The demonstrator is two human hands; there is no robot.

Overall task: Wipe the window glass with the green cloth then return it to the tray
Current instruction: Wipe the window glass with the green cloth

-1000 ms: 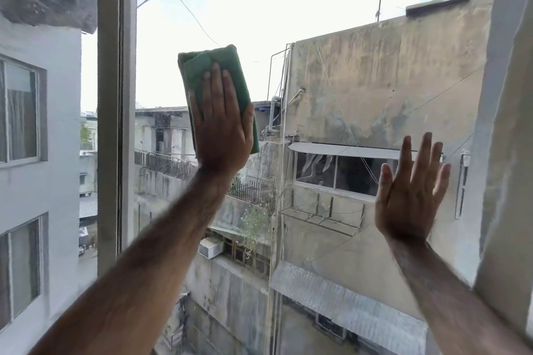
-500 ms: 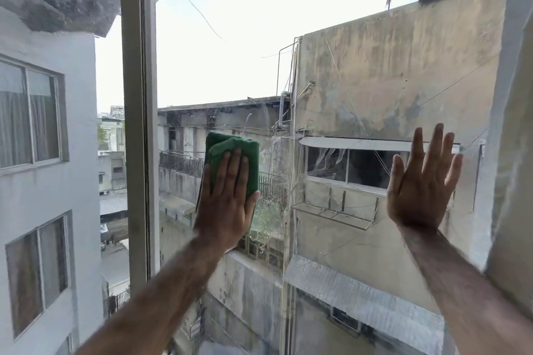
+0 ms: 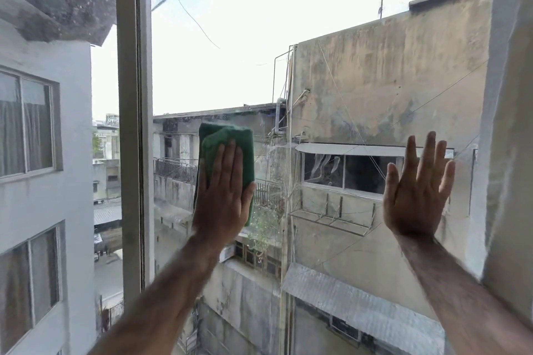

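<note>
A folded green cloth (image 3: 230,138) lies flat against the window glass (image 3: 236,60), just right of the upright window frame. My left hand (image 3: 223,196) presses on the cloth's lower part with flat fingers, so only the upper half and right edge of the cloth show. My right hand (image 3: 415,190) rests flat on the glass further right, fingers spread, with nothing in it. No tray is in view.
A grey upright window frame (image 3: 132,124) stands left of the cloth. A pale wall or curtain edge (image 3: 507,153) borders the pane on the right. Beyond the glass are buildings, wires and sky.
My left hand slid the cloth down the glass from high on the pane to mid height; since half a second ago it has barely shifted. My right hand stays flat on the glass.
</note>
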